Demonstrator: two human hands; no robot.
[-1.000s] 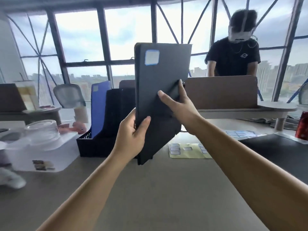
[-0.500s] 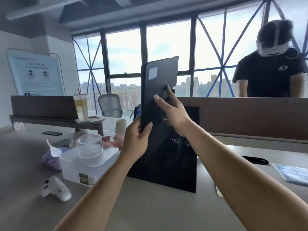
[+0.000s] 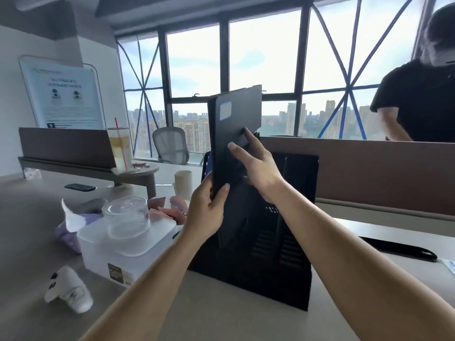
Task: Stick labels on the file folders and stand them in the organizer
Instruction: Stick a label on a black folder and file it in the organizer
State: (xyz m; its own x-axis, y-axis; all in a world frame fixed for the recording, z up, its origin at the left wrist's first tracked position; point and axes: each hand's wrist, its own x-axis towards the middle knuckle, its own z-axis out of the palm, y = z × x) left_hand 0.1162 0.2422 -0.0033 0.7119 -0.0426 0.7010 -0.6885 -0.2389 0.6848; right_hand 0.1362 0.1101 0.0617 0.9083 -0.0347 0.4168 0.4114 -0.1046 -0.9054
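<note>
From the head camera, the black folder [image 3: 237,124] stands nearly upright between both hands, its long axis running top to bottom. The label [image 3: 225,110] is already stuck near its upper corner, above the left hand. The left hand [image 3: 205,212] grips the spine edge low down, thumb on the front face and fingers wrapped behind. The right hand [image 3: 258,168] grasps the opposite edge higher up, with its thumb laid across the front; the other fingers mostly disappear round the edge.

The organizer [image 3: 295,230] sits on the table [image 3: 221,316] directly below and just beyond the hands. The folder's lower end overlaps it in the picture, though I cannot tell whether that end has entered a slot, or which one. A sliver of blue [image 3: 207,163] shows just beyond the left hand's fingers; what it belongs to is unclear.

What matters now is that vertical axis over the slots — the move looks like a straight descent. The left hand, lower and nearer the organizer, would likely steer the bottom edge in, while the right keeps the top from tipping.
</note>
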